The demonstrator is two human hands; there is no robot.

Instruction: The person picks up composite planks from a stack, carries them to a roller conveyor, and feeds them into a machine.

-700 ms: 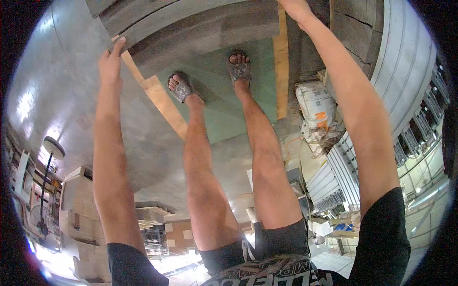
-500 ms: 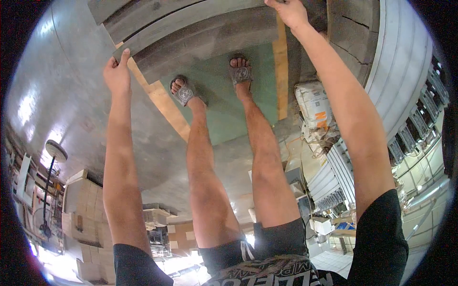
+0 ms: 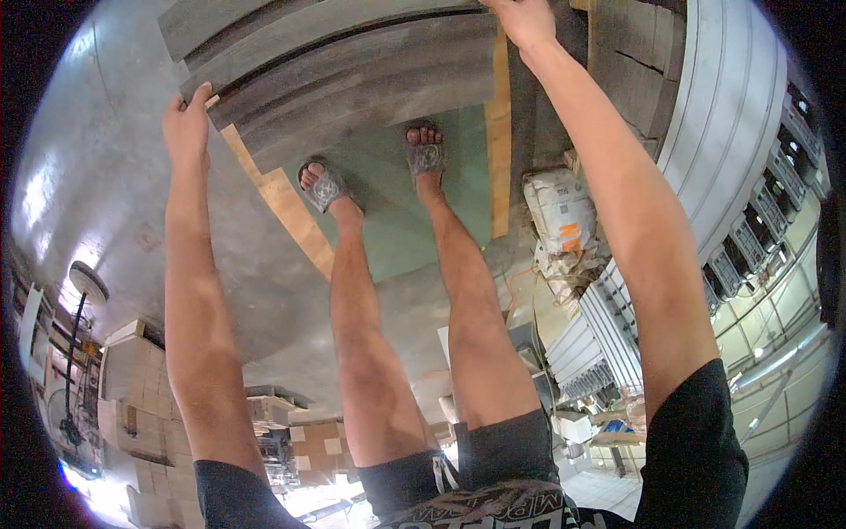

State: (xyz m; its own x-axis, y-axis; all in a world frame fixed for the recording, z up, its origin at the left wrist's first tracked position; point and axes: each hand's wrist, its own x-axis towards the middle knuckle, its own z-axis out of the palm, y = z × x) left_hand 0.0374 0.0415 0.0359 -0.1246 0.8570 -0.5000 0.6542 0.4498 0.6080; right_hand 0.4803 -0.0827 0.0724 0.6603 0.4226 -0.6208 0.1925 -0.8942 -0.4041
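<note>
Long grey board point(image 3: 291, 35) at far side over stacked grey boards point(image 3: 370, 93), left hand point(image 3: 187, 123) pinching its left end, thumb on top, right hand point(image 3: 524, 22) closed on right end, partly cropped, white sack point(image 3: 557, 207) right with orange print, pale lettering on dark shirt point(image 3: 493, 505) near, emblems on sandals point(image 3: 427, 158)

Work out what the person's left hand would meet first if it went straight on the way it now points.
The left hand grips the end of a long grey board, so that comes first; beyond it, a second grey board appears roughly in line, though depth is unclear.
</note>
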